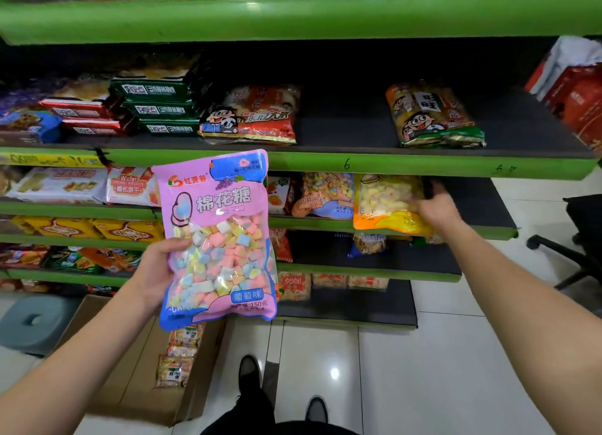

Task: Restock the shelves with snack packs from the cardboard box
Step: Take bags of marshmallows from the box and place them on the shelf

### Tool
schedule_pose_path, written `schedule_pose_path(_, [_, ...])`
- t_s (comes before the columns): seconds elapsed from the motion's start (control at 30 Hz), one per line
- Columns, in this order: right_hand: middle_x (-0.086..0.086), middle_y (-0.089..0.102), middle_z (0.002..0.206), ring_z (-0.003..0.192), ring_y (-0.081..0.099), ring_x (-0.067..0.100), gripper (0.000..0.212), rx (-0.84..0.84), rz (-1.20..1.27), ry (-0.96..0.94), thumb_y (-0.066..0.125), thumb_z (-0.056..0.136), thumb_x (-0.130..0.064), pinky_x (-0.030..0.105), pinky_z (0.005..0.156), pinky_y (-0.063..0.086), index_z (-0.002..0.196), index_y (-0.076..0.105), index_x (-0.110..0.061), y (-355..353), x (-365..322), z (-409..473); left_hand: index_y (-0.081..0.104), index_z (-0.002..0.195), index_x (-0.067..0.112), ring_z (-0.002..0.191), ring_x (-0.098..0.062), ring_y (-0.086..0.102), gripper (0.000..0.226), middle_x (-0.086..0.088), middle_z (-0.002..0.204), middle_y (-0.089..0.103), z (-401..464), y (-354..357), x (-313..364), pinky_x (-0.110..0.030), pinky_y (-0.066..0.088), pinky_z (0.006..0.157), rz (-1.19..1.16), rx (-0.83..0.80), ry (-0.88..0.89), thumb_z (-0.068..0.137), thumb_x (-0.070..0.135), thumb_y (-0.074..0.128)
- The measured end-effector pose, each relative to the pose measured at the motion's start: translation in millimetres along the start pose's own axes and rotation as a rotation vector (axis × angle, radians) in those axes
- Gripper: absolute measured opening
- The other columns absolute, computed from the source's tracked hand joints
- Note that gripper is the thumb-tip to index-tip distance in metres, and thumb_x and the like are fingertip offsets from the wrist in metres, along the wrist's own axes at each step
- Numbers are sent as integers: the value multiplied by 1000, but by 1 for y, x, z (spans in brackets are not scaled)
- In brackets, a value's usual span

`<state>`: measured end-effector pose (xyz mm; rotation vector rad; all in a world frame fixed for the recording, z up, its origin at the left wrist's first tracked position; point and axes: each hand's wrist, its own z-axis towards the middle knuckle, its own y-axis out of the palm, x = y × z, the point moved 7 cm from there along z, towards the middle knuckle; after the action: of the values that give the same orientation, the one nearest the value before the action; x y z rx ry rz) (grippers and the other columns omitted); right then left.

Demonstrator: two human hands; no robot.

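Observation:
My left hand (155, 273) grips a pink and blue marshmallow pack (219, 239) by its left edge and holds it upright in front of the green shelves. My right hand (438, 208) is on the right side of an orange and yellow marshmallow pack (387, 206) that rests on the second shelf (472, 231), fingers wrapped over its edge. To the left of that pack lies another marshmallow pack (325, 195). The open cardboard box (130, 379) stands on the floor at lower left with several snack packs (180, 353) inside.
Green-edged shelves hold biscuit and rice cracker packs, such as a red pack (254, 115) and a green-trimmed pack (430, 115) on the upper shelf. A grey stool (34, 322) stands left of the box. An office chair base (573, 255) is at right. My shoes (250, 371) are on white tiles.

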<state>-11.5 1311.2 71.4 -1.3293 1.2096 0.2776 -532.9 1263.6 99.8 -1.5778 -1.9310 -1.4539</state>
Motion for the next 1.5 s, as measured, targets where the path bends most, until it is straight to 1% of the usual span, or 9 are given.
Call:
schedule_pose_path(0.13, [20, 32, 158, 143, 31, 43, 73, -33, -566, -274, 60, 88, -64, 55, 117, 25, 150, 39, -33, 27, -4, -22, 80, 99, 17, 93, -34, 75, 45, -10, 108, 77, -5, -4, -6, -49, 62, 73, -34, 27, -8, 86, 21, 37])
schedule_pose_path(0.23, [9, 29, 162, 148, 25, 36, 70, -125, -857, -414, 53, 93, -62, 60, 118, 18, 155, 25, -42, 58, -4, -43, 82, 94, 19, 91, -33, 76, 55, -9, 106, 77, -4, -5, -10, -49, 62, 71, -42, 56, -21, 96, 21, 26])
schedule_pose_path(0.47, [-4, 24, 166, 152, 19, 30, 78, -146, -864, -269, 48, 94, -1, 59, 120, 20, 155, 24, -45, 46, -19, -18, 80, 92, 19, 93, -34, 74, 36, -8, 104, 76, -9, -10, -14, -48, 62, 74, -19, 95, -8, 80, 20, 46])
schedule_pose_path(0.63, [-4, 4, 169, 154, 9, 31, 80, -307, -823, -248, 44, 96, 1, 60, 121, 18, 157, 19, -43, 64, -31, -9, 80, 97, 19, 94, -34, 75, 38, -9, 106, 77, -10, -10, -14, -49, 62, 75, -34, 98, 8, 80, 20, 46])
schedule_pose_path(0.97, [-5, 0, 169, 156, -5, 27, 78, -271, -721, -338, 46, 94, -4, 55, 124, -2, 156, 22, -44, 71, -15, -19, 80, 93, 14, 91, -34, 75, 36, -12, 104, 77, -5, 3, -17, -47, 62, 73, -46, 85, 2, 80, 18, 47])
schedule_pose_path(1.17, [0, 3, 169, 156, 2, 27, 79, -226, -787, -326, 52, 93, -9, 55, 125, 4, 157, 21, -42, 73, -17, -32, 80, 98, 13, 96, -35, 74, 37, -13, 108, 76, 0, 4, -22, -48, 61, 79, -56, 51, -27, 81, 18, 48])
schedule_pose_path(1.3, [8, 26, 165, 152, 21, 31, 63, -169, -616, -300, 55, 95, -15, 45, 124, 18, 154, 36, -26, 73, -19, -54, 79, 99, 14, 96, -36, 74, 35, -13, 109, 76, 4, 0, -24, -51, 61, 81, -76, 28, -29, 81, 18, 49])
schedule_pose_path(1.4, [10, 50, 150, 133, 51, 29, 51, -233, -389, -260, 58, 97, -15, 29, 105, 39, 146, 48, -14, 83, -29, -89, 76, 101, 13, 95, -37, 73, 33, -15, 109, 75, 5, -3, -28, -51, 59, 82, -89, 35, -45, 80, 17, 51])
schedule_pose_path(1.5, [9, 62, 135, 115, 60, 21, 34, -329, -185, -214, 58, 100, -19, 23, 91, 41, 134, 59, -12, 103, -48, -139, 72, 107, 11, 97, -38, 72, 35, -16, 111, 74, 5, 0, -34, -51, 59, 84, -109, 19, -61, 80, 16, 52])
